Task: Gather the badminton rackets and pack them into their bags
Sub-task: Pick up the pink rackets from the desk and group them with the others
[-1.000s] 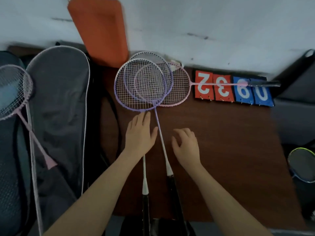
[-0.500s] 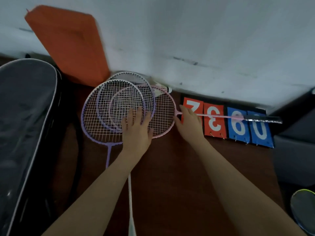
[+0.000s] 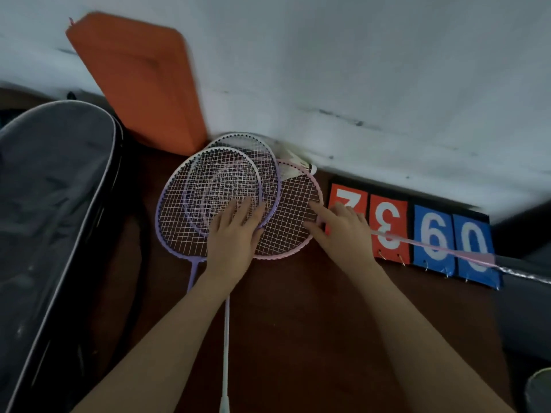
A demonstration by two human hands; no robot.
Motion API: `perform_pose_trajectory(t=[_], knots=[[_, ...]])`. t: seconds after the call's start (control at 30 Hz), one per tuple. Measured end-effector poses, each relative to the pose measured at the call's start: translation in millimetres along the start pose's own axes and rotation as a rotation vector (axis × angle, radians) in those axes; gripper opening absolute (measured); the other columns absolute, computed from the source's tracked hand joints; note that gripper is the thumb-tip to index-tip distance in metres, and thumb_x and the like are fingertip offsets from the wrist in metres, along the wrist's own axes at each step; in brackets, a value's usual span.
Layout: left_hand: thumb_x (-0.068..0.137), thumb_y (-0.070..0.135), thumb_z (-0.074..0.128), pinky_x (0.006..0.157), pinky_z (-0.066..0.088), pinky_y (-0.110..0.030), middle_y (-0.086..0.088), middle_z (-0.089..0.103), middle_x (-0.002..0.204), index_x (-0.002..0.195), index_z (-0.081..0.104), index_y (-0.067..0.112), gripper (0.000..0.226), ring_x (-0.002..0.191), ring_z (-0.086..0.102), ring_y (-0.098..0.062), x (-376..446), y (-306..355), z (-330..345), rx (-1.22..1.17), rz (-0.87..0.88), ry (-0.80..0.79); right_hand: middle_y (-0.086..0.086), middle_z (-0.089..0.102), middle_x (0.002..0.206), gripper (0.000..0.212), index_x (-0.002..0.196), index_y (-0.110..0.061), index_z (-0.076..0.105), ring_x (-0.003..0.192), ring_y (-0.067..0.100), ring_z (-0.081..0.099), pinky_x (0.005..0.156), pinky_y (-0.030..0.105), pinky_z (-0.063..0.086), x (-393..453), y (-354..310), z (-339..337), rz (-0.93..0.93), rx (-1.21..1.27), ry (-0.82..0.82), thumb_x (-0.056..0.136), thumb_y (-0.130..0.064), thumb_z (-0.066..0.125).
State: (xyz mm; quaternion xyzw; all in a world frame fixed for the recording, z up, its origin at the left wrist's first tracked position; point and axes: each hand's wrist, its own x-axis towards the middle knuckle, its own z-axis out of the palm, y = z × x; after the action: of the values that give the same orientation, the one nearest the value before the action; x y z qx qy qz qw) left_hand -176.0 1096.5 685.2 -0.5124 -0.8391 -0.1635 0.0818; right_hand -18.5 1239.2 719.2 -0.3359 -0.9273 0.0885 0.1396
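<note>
Now flat on the brown table [image 3: 313, 323]: three badminton rackets with heads overlapping near the wall at twelve o'clock. Topmost toward nine o'clock, purple racket [image 3: 173, 216], shaft running down toward six o'clock. Behind it, white racket [image 3: 238, 141], thin white shaft reaching the lower edge. Lowest in the stack and toward three o'clock, pink racket [image 3: 286, 225], shaft stretching across the score cards [image 3: 432, 234] toward three o'clock, grip end blurred. Wedged between wall and pink rim at one o'clock from the stack, white shuttlecock [image 3: 295, 165].

Left hand [image 3: 235, 234] laid palm down on the overlapping strings, fingers straight and spread, pressing, gripping nothing. Right hand [image 3: 343, 228] resting on the pink racket's strings near its throat, index finger extended over the mesh, remaining fingers loosely bent; cannot tell whether the frame is pinched.

At nine o'clock, open grey racket bag [image 3: 56, 189] with white piping, lying on a black surface. Leaning against the wall at eleven o'clock, orange board [image 3: 140, 84]. At four o'clock, cut by the frame edge, another racket head [image 3: 536, 394].
</note>
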Motion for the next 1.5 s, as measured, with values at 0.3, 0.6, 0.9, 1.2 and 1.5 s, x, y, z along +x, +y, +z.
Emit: perform_pose_trajectory(t=[0.3,0.6,0.9,1.2,1.5], knots=[[0.093,0.036,0.038,0.109,0.015,-0.054,-0.015,0.036,0.146,0.133,0.048,0.021,0.044,0.136,0.027,-0.040,0.3,9.5,-13.5,-0.087,0.084,-0.211,0.006,0.058,0.105,0.031,0.122,-0.013,0.060,0.095,0.016,0.052,0.079,0.032,0.049,-53.6,-6.3,-20.1,0.102,0.218,-0.129,0.092,-0.013,0.053],[0.079,0.037,0.065,0.094,0.040,-0.052,-0.012,0.056,0.129,0.112,0.065,0.018,0.038,0.120,0.050,-0.033,-68.0,43.9,-6.8,-0.159,0.112,-0.351,-0.004,0.052,0.119,0.033,0.124,-0.019,0.055,0.105,0.008,0.050,0.094,0.031,0.046,-109.5,-22.3,-10.1,0.337,0.303,-0.294,0.091,-0.018,0.054],[0.094,0.047,0.038,0.112,0.016,-0.049,-0.018,0.008,0.154,0.145,0.023,0.029,0.056,0.141,0.009,-0.035,-107.5,81.5,-27.2,-0.185,-0.283,-0.409,0.005,0.059,0.088,0.009,0.094,-0.008,0.063,0.074,0.019,0.058,0.050,0.025,0.040,-150.8,-21.7,-9.9,0.189,0.028,-0.135,0.088,-0.014,0.059],[0.095,0.036,0.044,0.110,0.023,-0.048,-0.021,0.018,0.151,0.141,0.035,0.020,0.050,0.138,0.023,-0.034,-99.1,99.1,-43.0,-0.519,-0.166,-0.368,0.002,0.055,0.090,0.034,0.122,-0.014,0.058,0.074,0.012,0.053,0.050,0.023,0.048,-189.4,-39.1,-46.3,0.379,0.131,0.065,0.089,-0.008,0.056],[0.094,0.032,0.049,0.102,0.017,-0.019,-0.009,0.003,0.156,0.145,0.025,0.013,0.059,0.140,0.015,-0.016,-80.2,122.4,-73.3,-0.738,-0.132,-0.255,-0.004,0.049,0.094,0.043,0.134,-0.018,0.047,0.070,0.005,0.050,0.057,0.015,0.044,-198.6,-65.1,-70.4,0.453,0.346,0.214,0.093,-0.009,0.050]])
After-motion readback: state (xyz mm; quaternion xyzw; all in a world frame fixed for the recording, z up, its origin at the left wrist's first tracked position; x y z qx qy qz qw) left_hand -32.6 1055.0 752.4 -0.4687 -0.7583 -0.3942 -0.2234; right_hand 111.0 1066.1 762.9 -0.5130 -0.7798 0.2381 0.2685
